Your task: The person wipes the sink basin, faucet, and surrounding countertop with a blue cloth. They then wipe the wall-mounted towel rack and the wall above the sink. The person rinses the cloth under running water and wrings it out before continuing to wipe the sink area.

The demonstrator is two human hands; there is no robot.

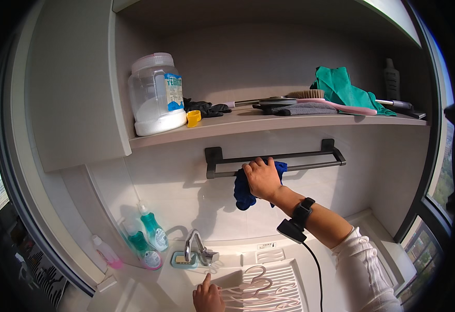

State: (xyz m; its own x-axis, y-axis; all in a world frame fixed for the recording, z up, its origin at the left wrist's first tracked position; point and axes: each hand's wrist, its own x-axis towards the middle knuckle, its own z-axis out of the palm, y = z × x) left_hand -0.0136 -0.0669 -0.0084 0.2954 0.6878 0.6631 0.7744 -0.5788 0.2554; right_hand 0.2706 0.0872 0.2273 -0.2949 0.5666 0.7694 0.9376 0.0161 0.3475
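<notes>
My right hand is closed around a dark blue cloth and presses it against the front bar of a dark metal double towel rail on the wall. Part of the cloth hangs below the hand. Low in the view, my left hand is beside pale pink plastic hangers that lie over the sink's ribbed washboard. Its index finger points up towards the faucet; the rest of the hand is partly cut off, and whether it holds a hanger is unclear.
Around the sink stand a chrome faucet, a soap dish, green detergent bottles and a pink bottle. The shelf above holds a powder jar, black gloves, a pink-handled brush and a green cloth.
</notes>
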